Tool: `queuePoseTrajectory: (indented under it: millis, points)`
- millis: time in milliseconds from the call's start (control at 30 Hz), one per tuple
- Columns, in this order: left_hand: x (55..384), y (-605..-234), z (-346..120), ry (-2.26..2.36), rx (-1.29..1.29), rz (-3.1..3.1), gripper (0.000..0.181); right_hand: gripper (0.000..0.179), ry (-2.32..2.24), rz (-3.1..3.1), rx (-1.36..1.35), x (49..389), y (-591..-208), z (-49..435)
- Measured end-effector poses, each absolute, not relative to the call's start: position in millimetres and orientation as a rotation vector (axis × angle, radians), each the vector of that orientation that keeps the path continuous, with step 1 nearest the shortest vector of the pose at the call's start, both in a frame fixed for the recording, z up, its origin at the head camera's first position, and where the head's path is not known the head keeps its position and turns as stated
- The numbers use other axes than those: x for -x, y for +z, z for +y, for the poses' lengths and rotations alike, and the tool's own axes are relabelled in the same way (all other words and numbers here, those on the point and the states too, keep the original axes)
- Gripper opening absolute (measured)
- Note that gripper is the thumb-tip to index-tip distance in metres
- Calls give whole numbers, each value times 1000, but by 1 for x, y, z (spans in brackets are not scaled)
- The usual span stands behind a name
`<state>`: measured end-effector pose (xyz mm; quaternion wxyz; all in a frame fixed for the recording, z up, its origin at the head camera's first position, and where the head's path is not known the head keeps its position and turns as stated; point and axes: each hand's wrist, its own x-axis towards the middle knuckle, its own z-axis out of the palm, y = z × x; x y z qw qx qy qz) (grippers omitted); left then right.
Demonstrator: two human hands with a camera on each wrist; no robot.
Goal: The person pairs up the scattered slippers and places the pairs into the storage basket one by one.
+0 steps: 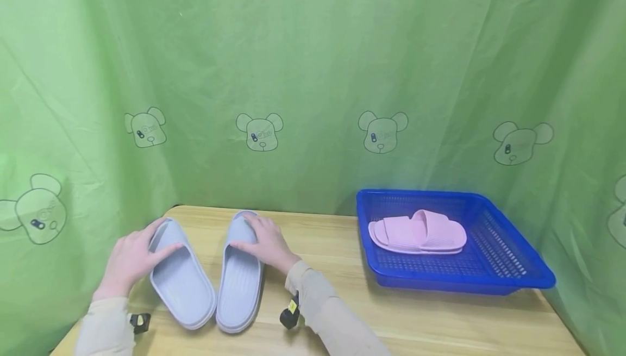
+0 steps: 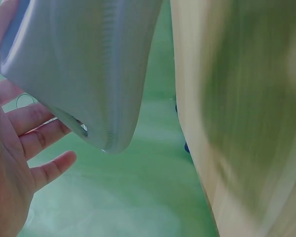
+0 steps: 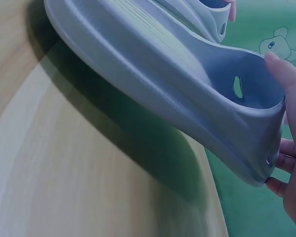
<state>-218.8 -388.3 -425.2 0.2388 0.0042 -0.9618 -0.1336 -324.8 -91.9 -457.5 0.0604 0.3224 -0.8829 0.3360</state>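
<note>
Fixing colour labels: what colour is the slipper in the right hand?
The slipper is pale bluish grey, clearest in the head view.

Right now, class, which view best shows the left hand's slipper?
Head: the slipper shows nearly whole, the left hand covering some of its toe part. Left wrist shows only the toe part, cropped; right wrist, just a piece beyond the other slipper.

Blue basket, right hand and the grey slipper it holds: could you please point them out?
Blue basket point(image 1: 455, 284), head view, front wall.
Right hand point(image 1: 269, 243), head view, back of the hand.
Grey slipper point(image 1: 240, 281), head view, inner sole.
</note>
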Motion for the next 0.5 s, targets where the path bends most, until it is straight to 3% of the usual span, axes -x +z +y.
queuePoseTrajectory:
  millis: [500]
  points:
    - [221, -423, -376, -424, -101, -2590, 78, 79, 975, -2596, -867, 329, -457, -73]
